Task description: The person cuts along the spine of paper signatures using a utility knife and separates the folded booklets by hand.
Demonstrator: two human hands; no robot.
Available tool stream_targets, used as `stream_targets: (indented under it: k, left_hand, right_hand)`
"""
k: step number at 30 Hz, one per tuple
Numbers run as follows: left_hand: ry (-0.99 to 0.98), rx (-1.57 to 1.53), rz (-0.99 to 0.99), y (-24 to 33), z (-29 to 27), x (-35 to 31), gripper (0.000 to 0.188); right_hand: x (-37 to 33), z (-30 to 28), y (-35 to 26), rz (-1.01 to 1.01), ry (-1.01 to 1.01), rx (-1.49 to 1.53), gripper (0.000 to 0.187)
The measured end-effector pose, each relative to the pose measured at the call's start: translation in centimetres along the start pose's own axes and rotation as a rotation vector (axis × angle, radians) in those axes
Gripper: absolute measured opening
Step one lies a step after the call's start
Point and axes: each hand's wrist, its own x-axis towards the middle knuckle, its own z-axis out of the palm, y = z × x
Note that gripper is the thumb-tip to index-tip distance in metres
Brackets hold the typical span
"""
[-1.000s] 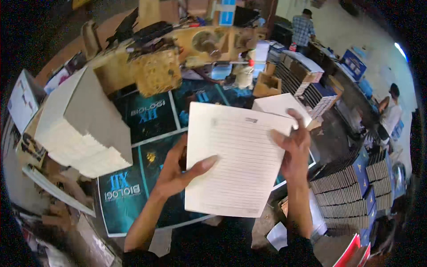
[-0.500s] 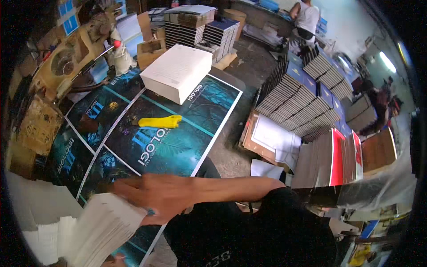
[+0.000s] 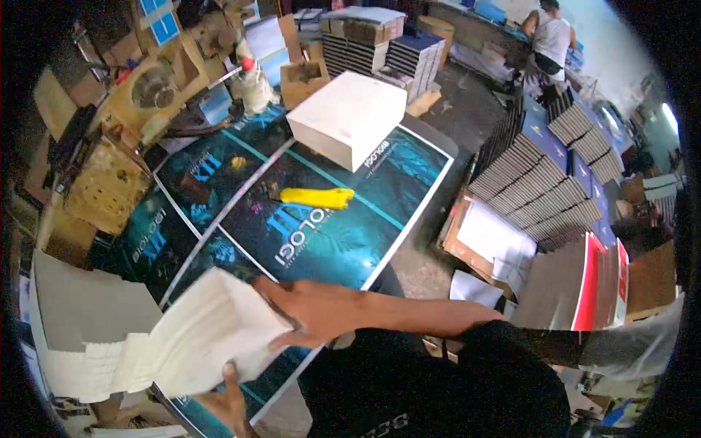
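Observation:
A thick wad of cream paper sheets [image 3: 212, 321] is tilted up at the near left, partly fanned. My right hand [image 3: 310, 310] is closed around its right end, fingers over the far side and thumb on the near side. Below it my left hand [image 3: 225, 405] grips the lower edge, its thumb pressed against the pages; its other fingers are mostly hidden beneath. To the left, more paper stacks [image 3: 95, 310] adjoin the wad, and I cannot tell whether they touch it. A yellow-handled tool [image 3: 318, 197] lies on the table's printed dark-teal cover sheets [image 3: 343, 244].
A thick white paper block [image 3: 347, 120] sits at the table's far end. Wooden machinery [image 3: 120, 164] stands along the left. Piles of blue-covered books [image 3: 533, 164] and red-edged stacks [image 3: 588, 281] fill the right. Another person [image 3: 548, 40] stands at the back.
My right hand has drawn the wad up and squarer, away from the left stacks. My left hand, barely visible before, now shows its thumb against the pages. The whole view has shifted leftward.

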Motion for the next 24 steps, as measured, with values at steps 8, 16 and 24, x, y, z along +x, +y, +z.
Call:
stream_targets:
  k: [8, 16, 24]
  left_hand:
    - [0.022, 0.042, -0.021, -1.5, -1.4, -2.7, 0.070]
    - [-0.081, 0.049, 0.000, -1.9, -4.7, -4.0, 0.053]
    - [-0.280, -0.020, 0.017, -1.7, -4.3, -3.1, 0.049]
  right_hand:
    - [-2.0, 0.9, 0.9, -0.301, 0.132, -0.163, 0.070]
    - [-2.1, -0.3, -0.5, -0.314, 0.095, -0.130, 0.076]
    - [-1.9, -0.5, -0.2, -0.230, 0.141, -0.221, 0.079]
